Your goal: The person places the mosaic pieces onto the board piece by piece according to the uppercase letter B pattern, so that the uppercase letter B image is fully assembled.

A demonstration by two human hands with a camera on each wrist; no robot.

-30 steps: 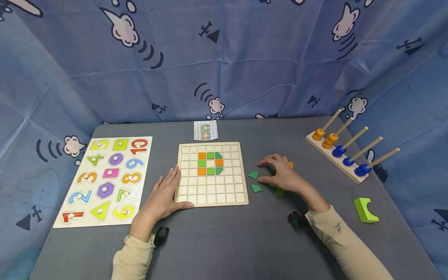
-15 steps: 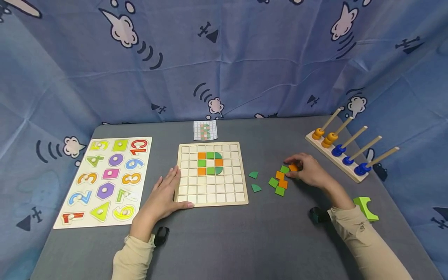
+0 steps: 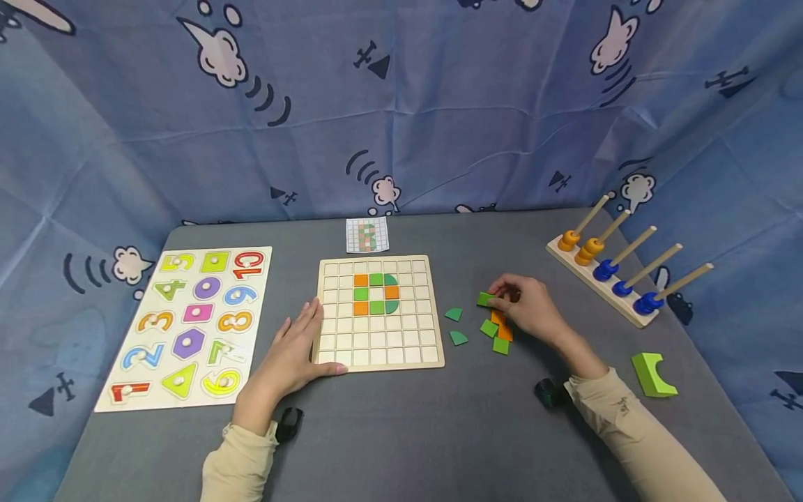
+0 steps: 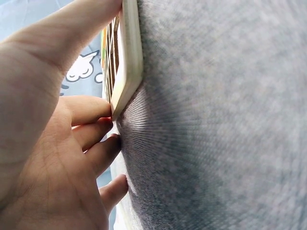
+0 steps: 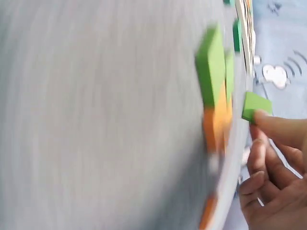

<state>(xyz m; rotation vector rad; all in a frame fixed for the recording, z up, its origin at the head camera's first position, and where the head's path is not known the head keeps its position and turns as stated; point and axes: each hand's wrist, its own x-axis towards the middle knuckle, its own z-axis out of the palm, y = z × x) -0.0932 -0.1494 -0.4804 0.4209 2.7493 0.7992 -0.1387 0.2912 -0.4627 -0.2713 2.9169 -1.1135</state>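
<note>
A wooden grid board (image 3: 326, 324) lies mid-table, with orange and green squares and green rounded pieces (image 3: 392, 307) in its upper cells. My left hand (image 3: 295, 348) touches the board's left edge with its fingers extended, the thumb at the lower edge; the left wrist view shows the board's corner (image 4: 132, 62) between thumb and fingers. Between thumb and fingertips, my right hand (image 3: 530, 307) pinches a green square tile (image 3: 485, 299), held off the table in the right wrist view. Beneath and beside it lie loose orange tiles (image 3: 505, 333) and green tiles (image 3: 500, 346), some partly hidden.
Two dark green quarter-round pieces (image 3: 458, 338) lie right of the board. A printed pattern card (image 3: 367, 235) is behind it. On the left lies a number puzzle board (image 3: 257, 328); on the right stand a peg stacker (image 3: 602, 282) and a green arched block (image 3: 652, 376).
My right hand first shifted right over the loose tiles, then came back left with a green square tile in its pinch. The left hand stays in place at the board.
</note>
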